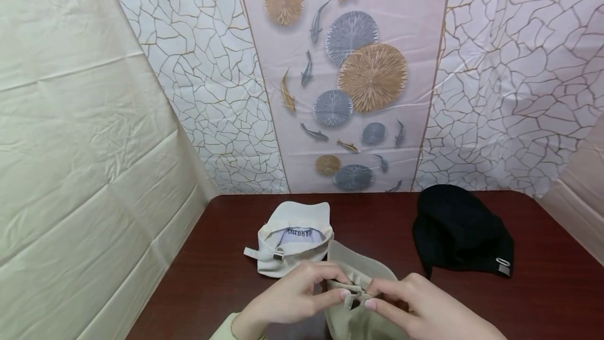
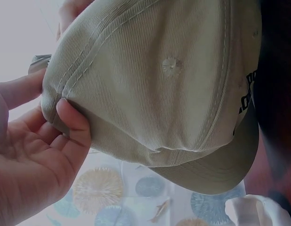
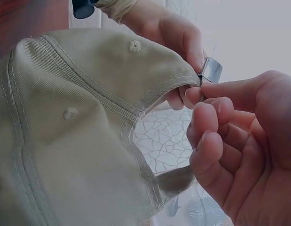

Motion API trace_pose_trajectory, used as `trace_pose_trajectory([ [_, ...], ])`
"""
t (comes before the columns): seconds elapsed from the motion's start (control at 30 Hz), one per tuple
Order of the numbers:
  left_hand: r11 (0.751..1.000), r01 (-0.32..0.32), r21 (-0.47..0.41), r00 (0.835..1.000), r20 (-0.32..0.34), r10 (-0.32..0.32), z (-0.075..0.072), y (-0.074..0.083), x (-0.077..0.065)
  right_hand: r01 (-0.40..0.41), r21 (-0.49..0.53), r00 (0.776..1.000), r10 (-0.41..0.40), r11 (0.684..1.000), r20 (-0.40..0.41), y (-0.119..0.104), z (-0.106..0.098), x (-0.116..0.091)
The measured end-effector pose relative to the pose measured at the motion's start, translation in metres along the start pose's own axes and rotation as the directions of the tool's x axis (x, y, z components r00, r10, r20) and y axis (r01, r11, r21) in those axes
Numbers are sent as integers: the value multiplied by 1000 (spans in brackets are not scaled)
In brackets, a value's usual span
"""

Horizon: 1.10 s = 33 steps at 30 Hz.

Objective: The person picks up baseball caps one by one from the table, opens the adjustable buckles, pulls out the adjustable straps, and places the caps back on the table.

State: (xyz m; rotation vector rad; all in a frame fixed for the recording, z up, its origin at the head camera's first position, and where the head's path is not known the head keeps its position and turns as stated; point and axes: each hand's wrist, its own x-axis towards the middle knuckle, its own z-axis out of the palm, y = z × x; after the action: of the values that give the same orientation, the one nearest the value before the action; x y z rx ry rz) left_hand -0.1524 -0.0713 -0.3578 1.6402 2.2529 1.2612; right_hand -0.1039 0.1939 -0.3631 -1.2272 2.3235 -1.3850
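Note:
A beige baseball cap (image 1: 370, 321) is held up over the near part of the table, its back opening toward me. My left hand (image 1: 294, 293) grips the cap's back edge between thumb and fingers. My right hand (image 1: 424, 303) pinches the back strap close beside the left fingertips. In the right wrist view a metal buckle (image 3: 212, 69) stands at the edge where both hands meet, and a strap end (image 3: 176, 181) spans the lower side of the opening. The left wrist view shows the cap's crown (image 2: 150, 80) and dark lettering on its front. How far the strap is threaded is hidden by fingers.
A white cap (image 1: 299, 224) lies upturned on the dark red table (image 1: 212, 256), just beyond my left hand, its strap and buckle facing me. To the right lies a black cap (image 1: 460, 230) with a metal buckle. Patterned cloth (image 1: 226, 77) hangs behind the table.

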Motion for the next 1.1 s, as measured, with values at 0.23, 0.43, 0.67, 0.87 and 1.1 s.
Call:
trace_pose_trajectory([
  [0.23,1000,3,15,1000,9,-4,-1,-1,0,16,-51,1000,-17,999,-13,-4,-2,1],
  [0.43,1000,13,27,1000,8,-13,-1,-2,-1,-11,-41,1000,11,999,-9,-2,-2,2],
  [0.67,999,-47,8,999,-25,48,-6,-6,-5,-65,-102,997,59,993,-58,7,-7,-6],
  [0.87,992,57,-111,986,-148,-74,-25,-6,-19,-305,-214,924,234,928,-304,16,-39,-45],
  [1.1,987,72,-146,987,-133,-91,-28,-5,-19,-319,-205,903,231,925,-362,19,-52,-57],
])
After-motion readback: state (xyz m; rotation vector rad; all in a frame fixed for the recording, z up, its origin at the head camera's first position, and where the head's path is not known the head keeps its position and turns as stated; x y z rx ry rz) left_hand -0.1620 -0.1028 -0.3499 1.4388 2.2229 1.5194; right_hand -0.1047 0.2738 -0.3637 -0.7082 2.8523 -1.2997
